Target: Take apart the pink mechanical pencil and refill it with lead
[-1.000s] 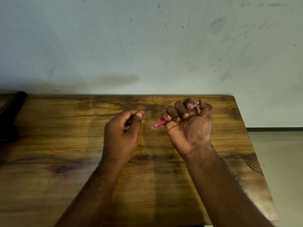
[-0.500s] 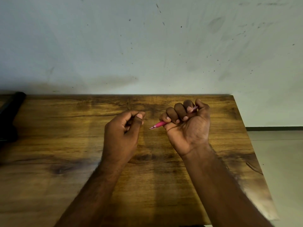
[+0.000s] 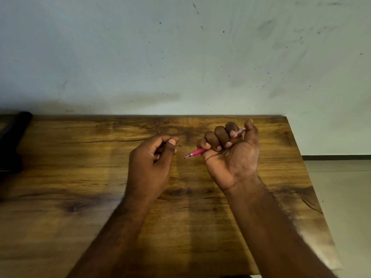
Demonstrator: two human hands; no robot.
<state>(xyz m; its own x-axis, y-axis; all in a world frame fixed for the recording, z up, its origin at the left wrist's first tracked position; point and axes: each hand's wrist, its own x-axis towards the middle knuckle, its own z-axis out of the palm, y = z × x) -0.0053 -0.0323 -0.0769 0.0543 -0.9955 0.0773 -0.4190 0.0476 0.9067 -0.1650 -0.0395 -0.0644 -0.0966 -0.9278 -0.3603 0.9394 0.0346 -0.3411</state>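
Observation:
My right hand [image 3: 232,157] is fisted palm-up around the pink mechanical pencil [image 3: 195,152]. The pencil's pink tip end sticks out to the left of the fist and its clear upper end shows beside the thumb. My left hand [image 3: 150,163] hovers just left of the tip, thumb pressed against the curled fingers. Whether something small is pinched there I cannot tell. A short gap separates the pencil tip from my left fingers.
Both hands are above a wooden table [image 3: 80,197] set against a pale wall [image 3: 180,57]. A dark object [image 3: 12,141] lies at the table's far left edge. The table's right edge [image 3: 307,177] drops to a light floor.
My right hand has shifted slightly, and the pencil's upper end shows again beside the thumb. My left hand has stayed almost still.

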